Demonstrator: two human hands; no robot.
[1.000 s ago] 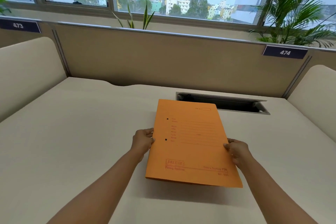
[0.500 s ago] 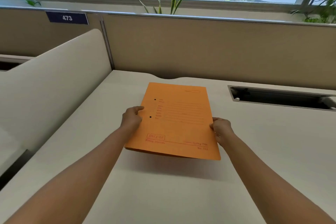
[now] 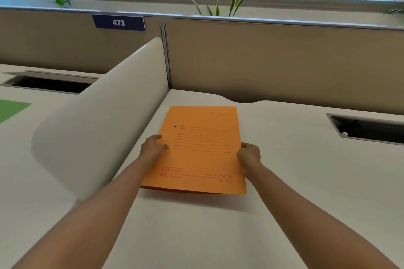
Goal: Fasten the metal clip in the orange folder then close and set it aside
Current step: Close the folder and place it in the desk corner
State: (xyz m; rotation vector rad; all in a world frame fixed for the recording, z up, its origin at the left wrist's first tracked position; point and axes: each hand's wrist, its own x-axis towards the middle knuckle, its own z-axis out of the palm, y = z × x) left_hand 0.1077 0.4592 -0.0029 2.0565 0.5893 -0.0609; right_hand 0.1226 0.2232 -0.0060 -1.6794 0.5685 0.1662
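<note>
The orange folder is closed, its printed cover facing up, and it hovers just above the white desk near the desk's left side. A shadow lies under its near edge. My left hand grips the folder's left edge, thumb on the cover beside the punched holes. My right hand holds the right edge. The metal clip is hidden inside the folder.
A curved white divider rises right beside the folder on the left. A beige partition closes the back. A cable slot is sunk into the desk at the right. Beyond the divider lies a neighbouring desk with a green sheet.
Both hands have carried the closed folder leftward across the desk, from in front of the cable slot to beside the left divider, and my view has turned left with it.
</note>
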